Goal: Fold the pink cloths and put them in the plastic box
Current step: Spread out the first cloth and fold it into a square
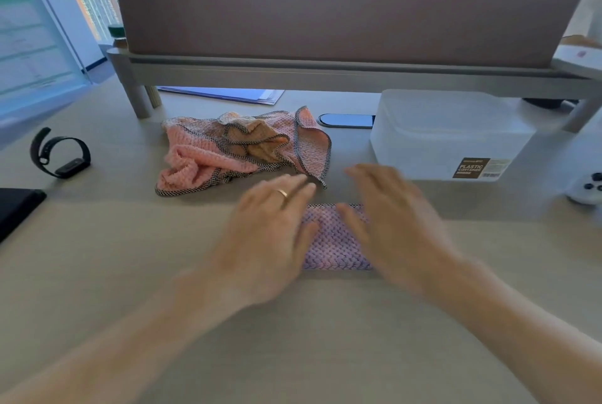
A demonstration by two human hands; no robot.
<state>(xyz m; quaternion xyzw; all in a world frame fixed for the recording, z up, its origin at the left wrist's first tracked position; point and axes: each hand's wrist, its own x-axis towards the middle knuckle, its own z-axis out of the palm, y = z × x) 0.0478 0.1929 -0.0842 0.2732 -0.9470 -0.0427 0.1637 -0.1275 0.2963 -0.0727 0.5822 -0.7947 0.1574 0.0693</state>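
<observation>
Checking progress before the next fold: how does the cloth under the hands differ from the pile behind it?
The cloth under the hands is lilac, folded into a flat neat rectangle; the pile is pink and tan, crumpled and unfolded. The folded one lies between the left hand and right hand; the pile lies untouched. Both share waffle texture and dark checked trim.

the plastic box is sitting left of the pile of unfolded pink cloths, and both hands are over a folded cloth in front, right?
Not quite: the head view shows the plastic box to the right of the pile of unfolded pink cloths, not left of it. The rest holds: the left hand and right hand are over the folded cloth nearer the person.
</observation>
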